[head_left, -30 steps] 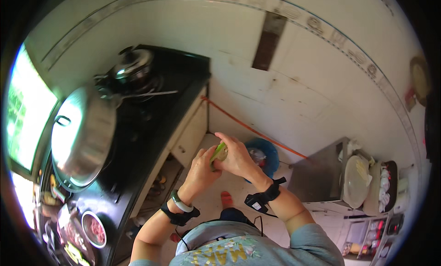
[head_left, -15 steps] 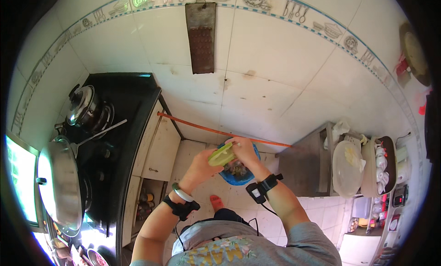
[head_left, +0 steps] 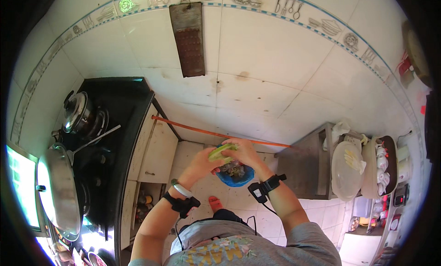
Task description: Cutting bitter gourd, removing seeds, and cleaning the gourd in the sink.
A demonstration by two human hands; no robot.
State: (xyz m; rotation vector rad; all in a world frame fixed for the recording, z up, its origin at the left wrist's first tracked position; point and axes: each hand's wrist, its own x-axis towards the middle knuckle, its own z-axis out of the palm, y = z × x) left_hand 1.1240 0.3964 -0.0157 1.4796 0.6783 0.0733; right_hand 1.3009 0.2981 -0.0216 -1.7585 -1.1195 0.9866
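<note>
A pale green vegetable piece, which looks like a halved gourd [head_left: 217, 153], is held above a blue bin [head_left: 239, 179]. My left hand [head_left: 200, 165] wraps round it from the left. From the right, my right hand [head_left: 244, 152] has its fingers bent onto the gourd's upper right side; its fingertips are partly hidden. Inside the bin, below both hands, lie mixed scraps [head_left: 233, 169]. The bin stands on the tiled floor, and my hands and the gourd cover part of its rim.
Left is a black counter [head_left: 117, 109] with a lidded pot [head_left: 76, 112], a large pan [head_left: 62, 192] and a ladle [head_left: 96, 139]. An orange strip [head_left: 206, 130] spans the gap by the wall. Right stands a metal cabinet [head_left: 305, 167], beside a white oval tray [head_left: 344, 185] with pale gloves [head_left: 353, 160].
The gourd has tilted between my hands, and my right hand's fingers have shifted over it. The whole view has moved slightly, and more of the bin's scraps show.
</note>
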